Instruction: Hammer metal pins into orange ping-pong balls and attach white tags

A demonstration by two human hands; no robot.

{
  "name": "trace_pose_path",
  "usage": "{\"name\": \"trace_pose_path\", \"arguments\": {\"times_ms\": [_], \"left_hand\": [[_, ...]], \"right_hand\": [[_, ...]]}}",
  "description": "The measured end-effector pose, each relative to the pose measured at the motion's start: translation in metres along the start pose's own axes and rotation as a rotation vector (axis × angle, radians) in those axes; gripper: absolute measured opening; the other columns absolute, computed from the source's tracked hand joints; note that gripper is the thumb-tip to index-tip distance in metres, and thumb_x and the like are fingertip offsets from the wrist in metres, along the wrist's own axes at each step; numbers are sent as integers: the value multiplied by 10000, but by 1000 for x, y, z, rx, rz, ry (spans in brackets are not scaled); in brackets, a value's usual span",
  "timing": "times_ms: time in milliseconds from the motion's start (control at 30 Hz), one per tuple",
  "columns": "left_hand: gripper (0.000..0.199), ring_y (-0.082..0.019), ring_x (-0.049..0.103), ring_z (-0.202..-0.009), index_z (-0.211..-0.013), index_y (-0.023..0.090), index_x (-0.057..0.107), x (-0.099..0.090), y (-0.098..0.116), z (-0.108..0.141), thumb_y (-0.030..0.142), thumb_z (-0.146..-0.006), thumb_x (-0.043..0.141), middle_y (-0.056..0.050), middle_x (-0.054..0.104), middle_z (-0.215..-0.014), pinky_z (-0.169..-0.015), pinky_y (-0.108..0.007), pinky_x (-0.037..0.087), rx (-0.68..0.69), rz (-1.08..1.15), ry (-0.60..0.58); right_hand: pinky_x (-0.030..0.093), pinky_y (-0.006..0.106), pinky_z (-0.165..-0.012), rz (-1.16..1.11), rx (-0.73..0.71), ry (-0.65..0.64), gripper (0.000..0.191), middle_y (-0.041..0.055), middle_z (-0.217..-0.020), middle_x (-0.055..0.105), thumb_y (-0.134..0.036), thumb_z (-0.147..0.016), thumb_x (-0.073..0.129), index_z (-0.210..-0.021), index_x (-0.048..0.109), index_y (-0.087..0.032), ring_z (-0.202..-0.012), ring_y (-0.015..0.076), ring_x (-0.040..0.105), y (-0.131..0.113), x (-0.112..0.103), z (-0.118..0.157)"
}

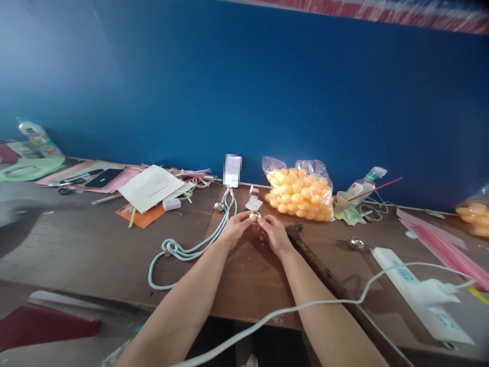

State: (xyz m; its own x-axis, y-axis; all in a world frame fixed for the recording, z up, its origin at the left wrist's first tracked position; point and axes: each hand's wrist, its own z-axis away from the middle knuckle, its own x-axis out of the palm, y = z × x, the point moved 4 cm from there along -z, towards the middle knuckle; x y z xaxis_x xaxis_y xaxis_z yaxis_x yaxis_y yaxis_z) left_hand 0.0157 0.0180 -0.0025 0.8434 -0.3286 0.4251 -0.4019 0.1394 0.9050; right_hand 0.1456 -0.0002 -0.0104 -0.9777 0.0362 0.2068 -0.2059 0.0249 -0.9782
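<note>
Both hands meet above the brown tabletop near the middle of the view. My left hand (240,226) is closed, its fingers pinching one side of a small round object (255,218) with a silvery, shiny top and some orange at its edge. From the other side my right hand (272,232) grips the same object; its lower fingers curl underneath and are partly hidden. What exactly the object is cannot be made out. Just beyond the hands lies a small white piece (253,204). A clear bag of orange balls (300,196) stands behind and to the right.
A light blue cord (191,251) loops left of the hands toward a phone (232,171) by the blue wall. A white cable (305,306) crosses over my right forearm to a power strip (420,295). Papers (151,188) lie left; a bottle (369,181) leans right.
</note>
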Motion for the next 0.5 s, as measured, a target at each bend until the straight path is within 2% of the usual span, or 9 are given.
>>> {"name": "trace_pose_path", "arguments": {"times_ms": [167, 267, 400, 500], "left_hand": [[445, -133, 636, -729, -1053, 121, 703, -2, -5, -4, 358, -685, 783, -93, 699, -951, -718, -264, 497, -8, 43, 5], [397, -103, 624, -676, -1026, 114, 702, -5, -6, -7, 312, -692, 783, -92, 698, -929, -688, -239, 501, -39, 130, 42], [318, -92, 619, -639, -1004, 104, 684, -10, -7, -10, 258, -734, 747, -91, 693, -878, -646, -221, 510, -47, 222, 96], [263, -112, 636, -651, -975, 102, 666, -12, -8, -10, 223, -749, 724, -84, 688, -836, -646, -232, 528, -72, 290, 118]], "right_hand": [[341, 221, -394, 47, -42, -2, 375, -76, -528, 494, -507, -696, 726, -696, 491, -215, -405, 80, 411, -2, -1, 0], [368, 229, -417, 108, -99, 28, 364, -50, -607, 554, -536, -718, 691, -749, 533, -209, -430, 82, 432, -14, 0, 3], [393, 230, -455, 158, -279, 121, 337, -26, -674, 586, -521, -767, 652, -798, 548, -202, -462, 82, 458, -53, 0, 11], [411, 237, -475, 333, -360, 171, 320, -10, -693, 608, -505, -787, 635, -824, 564, -195, -477, 93, 487, -85, -8, 21]]}}
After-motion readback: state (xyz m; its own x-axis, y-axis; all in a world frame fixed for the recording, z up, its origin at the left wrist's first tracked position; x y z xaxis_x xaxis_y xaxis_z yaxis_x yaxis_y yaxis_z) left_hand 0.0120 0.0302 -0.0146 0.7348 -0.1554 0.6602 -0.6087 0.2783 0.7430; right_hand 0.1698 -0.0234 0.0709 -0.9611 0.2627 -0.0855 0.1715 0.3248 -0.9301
